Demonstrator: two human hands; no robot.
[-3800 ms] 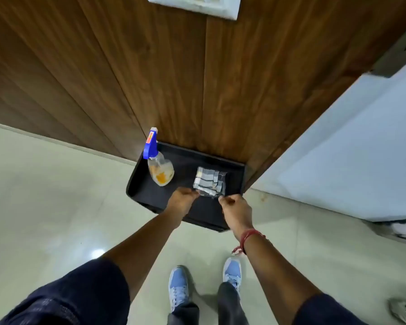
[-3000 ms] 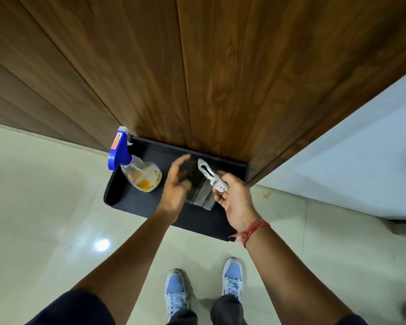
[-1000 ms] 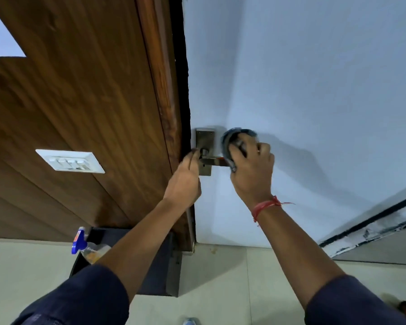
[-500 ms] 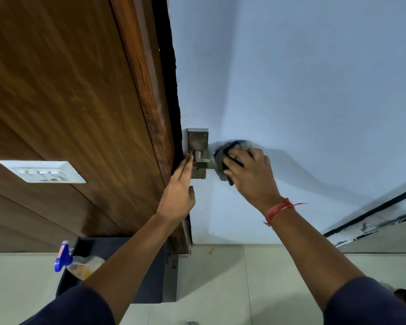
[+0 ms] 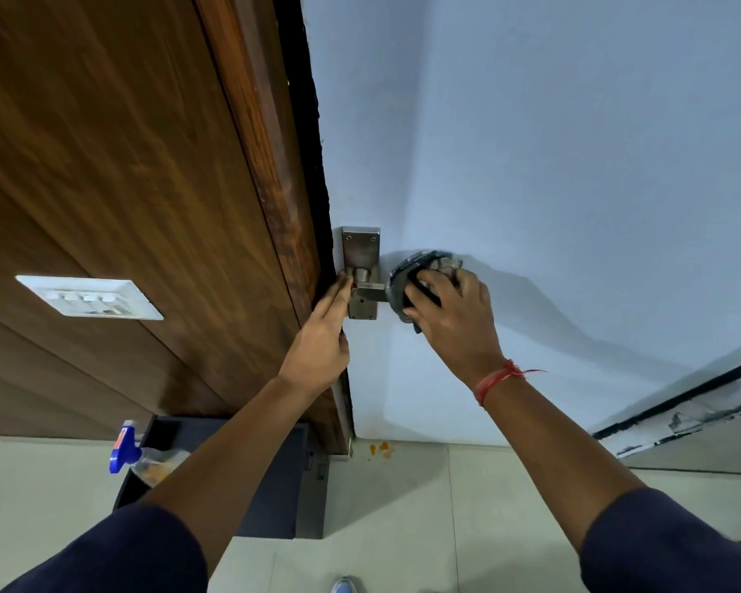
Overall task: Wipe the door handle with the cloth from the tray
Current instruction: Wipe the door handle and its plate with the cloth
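Note:
A metal door handle (image 5: pixel 362 273) with a rectangular back plate sits on the pale blue door (image 5: pixel 531 164), at its left edge. My right hand (image 5: pixel 450 318) is closed around a grey checked cloth (image 5: pixel 420 271), which wraps the lever's outer end and hides it. My left hand (image 5: pixel 321 340) lies flat, fingers together and straight, with the fingertips against the door edge just left of the handle's base. The black tray (image 5: pixel 274 485) stands on the floor below, partly hidden by my left arm.
A spray bottle with a blue head (image 5: pixel 125 451) lies in the tray's left end. A white switch plate (image 5: pixel 90 297) is set in the brown wooden wall (image 5: pixel 125 164). Pale floor tiles (image 5: pixel 403 507) lie below, with a shoe tip at the bottom edge.
Both hands left the tray with the cloth and rose to the door handle. Over the last second the cloth-wrapped right hand has slid slightly outward along the lever; the left stays at the door edge.

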